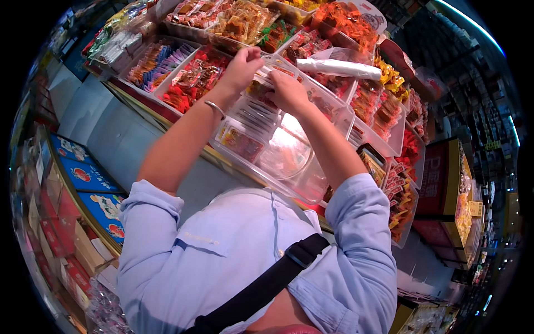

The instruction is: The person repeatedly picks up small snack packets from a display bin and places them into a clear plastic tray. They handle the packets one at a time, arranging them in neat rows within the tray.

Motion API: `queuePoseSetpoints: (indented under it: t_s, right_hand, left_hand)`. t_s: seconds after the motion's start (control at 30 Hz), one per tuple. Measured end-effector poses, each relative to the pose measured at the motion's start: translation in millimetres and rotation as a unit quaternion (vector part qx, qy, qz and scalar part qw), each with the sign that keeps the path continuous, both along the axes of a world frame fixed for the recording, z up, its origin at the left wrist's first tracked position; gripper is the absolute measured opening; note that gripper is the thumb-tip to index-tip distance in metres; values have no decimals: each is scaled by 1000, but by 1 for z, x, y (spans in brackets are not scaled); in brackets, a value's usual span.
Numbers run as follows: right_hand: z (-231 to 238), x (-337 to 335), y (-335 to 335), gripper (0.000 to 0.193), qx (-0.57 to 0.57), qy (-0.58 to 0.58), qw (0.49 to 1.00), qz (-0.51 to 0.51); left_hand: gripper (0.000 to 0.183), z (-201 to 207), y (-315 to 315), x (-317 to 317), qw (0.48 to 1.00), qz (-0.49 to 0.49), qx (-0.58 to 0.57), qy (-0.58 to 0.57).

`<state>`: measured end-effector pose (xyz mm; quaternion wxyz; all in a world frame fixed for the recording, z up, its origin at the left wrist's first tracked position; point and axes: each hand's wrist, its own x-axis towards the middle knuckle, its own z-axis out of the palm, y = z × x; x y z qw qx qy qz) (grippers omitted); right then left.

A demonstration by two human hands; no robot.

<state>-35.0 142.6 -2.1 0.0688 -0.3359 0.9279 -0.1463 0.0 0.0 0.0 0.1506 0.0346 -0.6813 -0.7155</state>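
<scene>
Both arms reach forward over a large clear plastic box (pixel 314 192) with compartments, which holds several flat snack packets (pixel 239 139). My left hand (pixel 243 69) is closed, its fingers curled, above the far left side of the box. Just to its right, my right hand (pixel 288 91) is closed too, with fingertips bent toward the left hand. Between them shows a thin, pale, see-through strip or edge, and I cannot make out what it is. Bright glare covers the near part of the box. Beyond the hands, a white plastic roll (pixel 339 68) lies across the bins.
Bins of red snack packets (pixel 194 80) and purple-blue packets (pixel 158 64) stand to the left. More bins of orange packets (pixel 345 25) fill the back and right. Blue boxes (pixel 83 170) are stacked at far left. A dark red display stand (pixel 439 189) is at right.
</scene>
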Motion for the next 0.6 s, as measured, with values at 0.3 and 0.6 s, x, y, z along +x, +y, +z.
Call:
queuePoseSetpoints:
  t_s: [0.3,0.6]
  right_hand:
    - [-30,-6,10,66,-76,234,969,27]
    - [-48,-46,25,64,-116,155,980,44]
  left_hand:
    - [51,-53,-3,13,845,40,-533,7]
    - [76,-35,18,-2,657,-50,-753,15]
